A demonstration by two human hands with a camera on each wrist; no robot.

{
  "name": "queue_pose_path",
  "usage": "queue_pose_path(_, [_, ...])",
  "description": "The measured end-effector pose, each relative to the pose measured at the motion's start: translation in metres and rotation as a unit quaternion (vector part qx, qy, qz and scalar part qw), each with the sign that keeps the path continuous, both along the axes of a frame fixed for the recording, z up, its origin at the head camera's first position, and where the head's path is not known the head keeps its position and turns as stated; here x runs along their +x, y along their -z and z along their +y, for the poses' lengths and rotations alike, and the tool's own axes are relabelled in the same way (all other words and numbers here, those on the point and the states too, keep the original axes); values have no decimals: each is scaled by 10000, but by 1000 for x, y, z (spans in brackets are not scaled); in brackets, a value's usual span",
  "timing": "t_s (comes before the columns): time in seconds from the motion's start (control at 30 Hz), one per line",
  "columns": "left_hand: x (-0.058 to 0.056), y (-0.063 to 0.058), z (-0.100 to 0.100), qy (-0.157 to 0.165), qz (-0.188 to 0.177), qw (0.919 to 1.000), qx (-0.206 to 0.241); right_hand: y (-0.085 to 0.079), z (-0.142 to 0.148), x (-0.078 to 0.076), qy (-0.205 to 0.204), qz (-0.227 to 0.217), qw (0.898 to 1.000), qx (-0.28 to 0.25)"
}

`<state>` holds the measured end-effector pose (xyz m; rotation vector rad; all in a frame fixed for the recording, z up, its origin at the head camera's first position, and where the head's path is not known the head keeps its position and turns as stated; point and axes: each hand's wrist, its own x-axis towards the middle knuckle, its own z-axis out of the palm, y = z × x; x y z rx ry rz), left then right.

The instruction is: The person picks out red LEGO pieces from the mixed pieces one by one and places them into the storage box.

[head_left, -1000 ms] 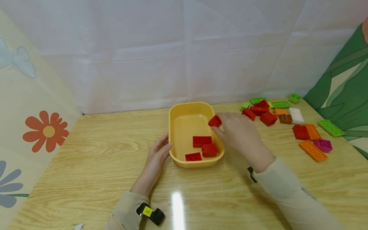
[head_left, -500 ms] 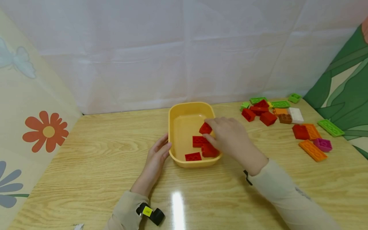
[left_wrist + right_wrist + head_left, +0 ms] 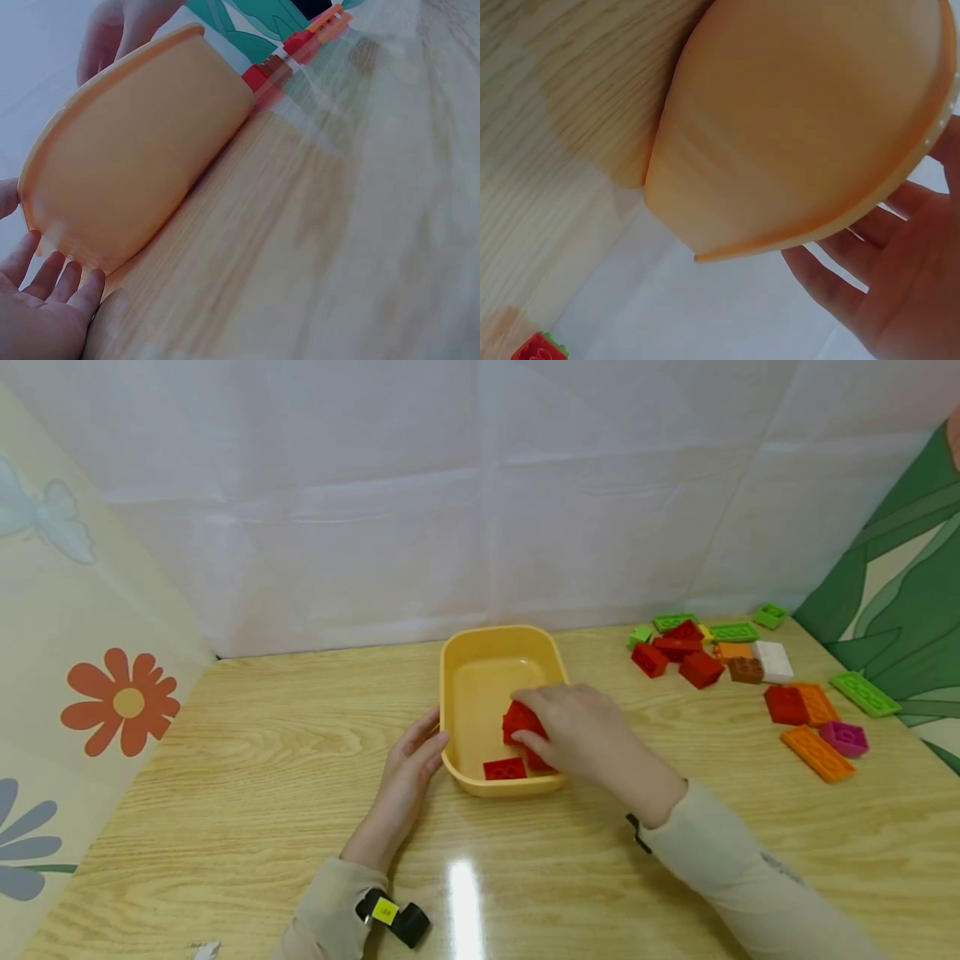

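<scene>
A yellow plastic tub (image 3: 480, 689) stands on the wooden table. My right hand (image 3: 588, 731) reaches over its right rim and grips a red toy brick (image 3: 522, 720) between thumb and fingers, low inside the tub. In the right wrist view the tub's wall (image 3: 780, 127) hides that brick, and fingers (image 3: 829, 277) pass over the rim. A red flat brick (image 3: 505, 769) lies at the near end of the tub; other red bricks beside it are mostly covered by the right hand. My left hand (image 3: 405, 768) rests its fingertips against the tub's left outer wall (image 3: 142, 135), thumb near the rim.
To the right lies a loose group of bricks: several red bricks (image 3: 701, 669), green plates (image 3: 864, 693), a white brick (image 3: 772, 662), a brown brick (image 3: 746, 670), an orange plate (image 3: 817, 753) and a magenta brick (image 3: 844, 738). A white cloth (image 3: 337, 510) hangs behind the table.
My right hand has carried the red brick from the tub's right rim inward and down toward the near end, over the other red bricks. The left hand and tub have stayed put.
</scene>
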<state>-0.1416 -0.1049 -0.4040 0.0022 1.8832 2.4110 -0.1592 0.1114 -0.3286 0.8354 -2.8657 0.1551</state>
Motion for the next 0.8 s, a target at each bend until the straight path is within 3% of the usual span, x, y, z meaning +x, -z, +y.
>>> queue_pose_path(0.3, [0, 0, 0, -3, -26, 10000, -30, 6, -3, 2, -236, -417, 9987, -150])
queue_pose_path(0.8, [0, 0, 0, 4, -16, 10000, 8, 12, -5, 2, -401, -599, 9973, -113])
